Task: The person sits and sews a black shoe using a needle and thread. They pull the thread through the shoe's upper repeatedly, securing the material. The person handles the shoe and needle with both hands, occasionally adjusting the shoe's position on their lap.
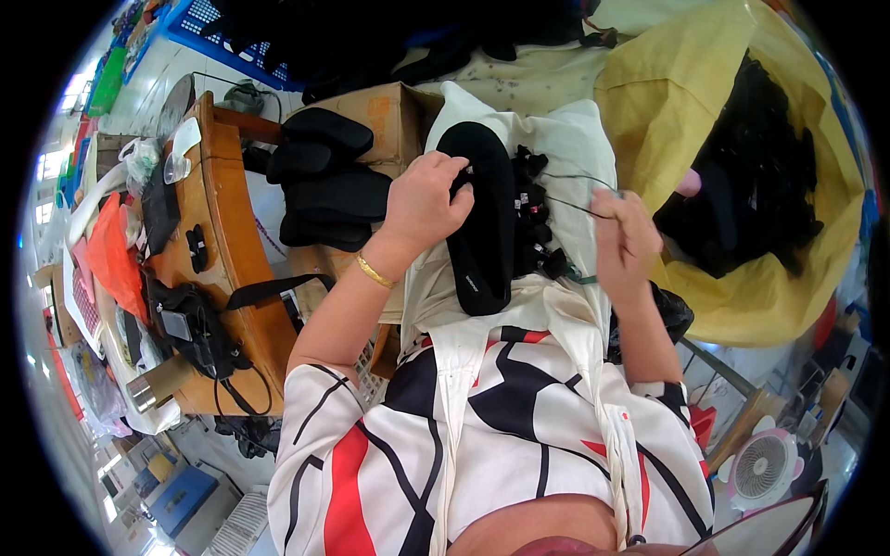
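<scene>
Across my lap lies a black cloth shoe (pixel 482 259), its opening facing up and a small pale mark inside the heel. My left hand (pixel 428 199) grips its left edge near the toe, fingers closed, thumb at the opening. Off to the right, my right hand (pixel 626 236) is closed, pinching a dark thread (pixel 577 176) whose two strands run back toward the shoe. Whether a needle is between those fingers I cannot tell. Several small black trim pieces (pixel 531 218) with tiny light details lie beside the shoe on my white apron (pixel 579 139).
Left of my lap, several black shoes (pixel 336 195) are stacked by a cardboard box (pixel 394 111). A wooden table (pixel 218 213) carries a black bag (pixel 190 324). At right stands a large yellow sack (pixel 649 120) with black items inside. A small fan (pixel 762 468) is lower right.
</scene>
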`<state>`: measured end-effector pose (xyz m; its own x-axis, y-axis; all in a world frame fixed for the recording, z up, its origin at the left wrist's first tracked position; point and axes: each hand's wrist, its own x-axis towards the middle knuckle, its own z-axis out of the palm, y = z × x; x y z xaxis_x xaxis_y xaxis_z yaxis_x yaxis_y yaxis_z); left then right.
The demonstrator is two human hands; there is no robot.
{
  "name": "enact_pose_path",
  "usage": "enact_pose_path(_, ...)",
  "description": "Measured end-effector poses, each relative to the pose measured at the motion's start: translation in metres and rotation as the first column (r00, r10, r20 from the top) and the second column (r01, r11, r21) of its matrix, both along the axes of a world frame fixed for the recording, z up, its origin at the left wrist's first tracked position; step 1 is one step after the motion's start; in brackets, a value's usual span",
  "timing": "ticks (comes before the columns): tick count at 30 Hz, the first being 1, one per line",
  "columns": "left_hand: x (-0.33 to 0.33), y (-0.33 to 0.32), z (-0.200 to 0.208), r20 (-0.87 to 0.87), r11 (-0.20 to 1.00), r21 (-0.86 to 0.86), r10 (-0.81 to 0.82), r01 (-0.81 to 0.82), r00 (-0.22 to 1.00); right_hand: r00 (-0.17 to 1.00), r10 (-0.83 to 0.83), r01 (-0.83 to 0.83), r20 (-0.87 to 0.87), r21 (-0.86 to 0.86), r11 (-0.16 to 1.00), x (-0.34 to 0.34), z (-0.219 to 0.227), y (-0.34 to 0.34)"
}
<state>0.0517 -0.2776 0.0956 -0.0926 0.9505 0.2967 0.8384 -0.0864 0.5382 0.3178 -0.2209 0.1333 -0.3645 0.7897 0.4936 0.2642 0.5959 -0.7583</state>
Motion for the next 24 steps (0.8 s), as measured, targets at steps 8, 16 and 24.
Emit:
enact_pose_path(8, 0.017, 0.016, 0.023, -0.321, 0.990, -0.110, 0.050, -0.090, 0.946, 0.981, -0.002, 0.091, 0.192, -0.456, 0.886, 0.097, 0.010, 0.001)
enact_pose_path(16, 0.012, 0.026, 0.013, -0.082, 0.966, -0.196, 0.152, -0.166, 0.985, 0.965, -0.005, -0.216, -0.262, -0.808, 0.549, -0.001, -0.025, 0.003)
enact_pose_path(24, -0.003, 0.010, 0.000, 0.589, 0.836, -0.532, 0.482, -0.138, 0.649, 0.944, 0.317, -0.277, -0.091, -0.739, 0.614, -0.084, -0.049, 0.004)
